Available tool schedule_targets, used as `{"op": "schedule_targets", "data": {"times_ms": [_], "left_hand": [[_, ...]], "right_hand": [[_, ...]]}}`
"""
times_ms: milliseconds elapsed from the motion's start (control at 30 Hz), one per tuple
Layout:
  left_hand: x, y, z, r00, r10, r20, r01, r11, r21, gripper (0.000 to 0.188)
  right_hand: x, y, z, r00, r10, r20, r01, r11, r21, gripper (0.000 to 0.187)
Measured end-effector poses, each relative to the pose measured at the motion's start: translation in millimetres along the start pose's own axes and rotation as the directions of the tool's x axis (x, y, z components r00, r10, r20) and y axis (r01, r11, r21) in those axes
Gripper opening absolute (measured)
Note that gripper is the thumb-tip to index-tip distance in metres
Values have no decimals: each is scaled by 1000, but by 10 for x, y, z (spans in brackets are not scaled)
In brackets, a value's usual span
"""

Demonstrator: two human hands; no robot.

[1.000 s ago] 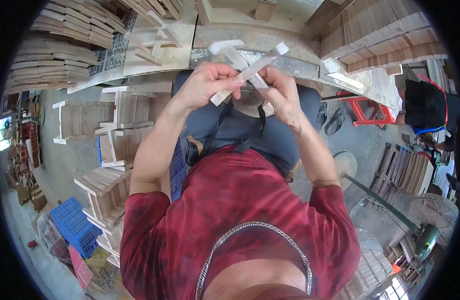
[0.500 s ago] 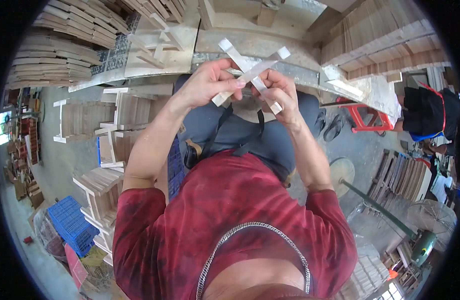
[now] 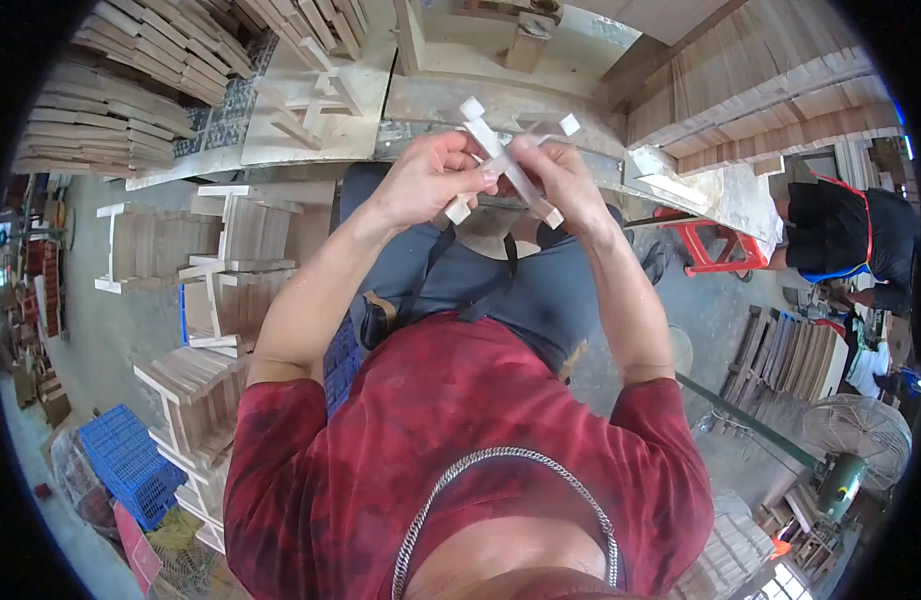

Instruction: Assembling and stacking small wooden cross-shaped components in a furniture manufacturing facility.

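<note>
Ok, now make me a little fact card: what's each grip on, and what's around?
Left grip: closed on the crossed wooden bars, left side
Right grip: closed on the same bars, right side
Bar shape: like an X
Bars joined: can't tell
In front: workbench
Off left: blue crate
Off right: red stool, fan

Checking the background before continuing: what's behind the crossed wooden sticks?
Behind the crossed wooden sticks, the worktable shows around their upper ends, grey lap cloth below their lower ends. What the left hand and right hand cover is hidden.
</note>
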State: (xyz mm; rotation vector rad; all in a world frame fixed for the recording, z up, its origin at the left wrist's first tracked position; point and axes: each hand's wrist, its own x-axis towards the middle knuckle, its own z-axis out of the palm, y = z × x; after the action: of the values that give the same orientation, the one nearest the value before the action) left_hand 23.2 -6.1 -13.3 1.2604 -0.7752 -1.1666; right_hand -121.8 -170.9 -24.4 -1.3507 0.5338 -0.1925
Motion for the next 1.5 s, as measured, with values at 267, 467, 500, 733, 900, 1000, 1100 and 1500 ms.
{"op": "schedule_targets", "data": {"times_ms": [267, 467, 500, 733, 900, 1000, 1100, 1500], "left_hand": [[157, -115, -116, 997, -66, 44, 71, 990, -121, 23], [-142, 65, -364, 999, 13, -52, -21, 986, -165, 26], [-204, 124, -366, 995, 36, -93, -51, 985, -168, 26], [-827, 374, -481, 737, 637, -227, -377, 666, 644, 23], [-1002, 541, -823, 560, 794, 235, -152, -181, 972, 31], [-1129, 535, -994, 441, 853, 279, -10, -306, 952, 35], [-1242, 215, -1147, 148, 976, -159, 258, 117, 959, 57], [-558, -686, -1954, 538, 480, -692, 180, 737, 651, 22]], "right_hand": [[34, -187, -179, 978, 174, 114, -144, 962, -230, 37], [23, -52, -224, 920, -280, -274, 207, 941, -266, 32], [-12, -40, -301, 922, -255, -291, 140, 921, -364, 32], [271, -361, 239, 980, -182, 83, 183, 983, -6, 42], [584, -1058, 783, 874, -230, 428, 330, 927, -176, 32], [884, -1176, 1066, 852, -244, 463, 443, 807, -390, 21], [1282, -1189, 1204, 816, -353, 458, 527, 780, -338, 21], [2469, -662, 1566, 797, -166, 581, 494, 732, -469, 29]]}}
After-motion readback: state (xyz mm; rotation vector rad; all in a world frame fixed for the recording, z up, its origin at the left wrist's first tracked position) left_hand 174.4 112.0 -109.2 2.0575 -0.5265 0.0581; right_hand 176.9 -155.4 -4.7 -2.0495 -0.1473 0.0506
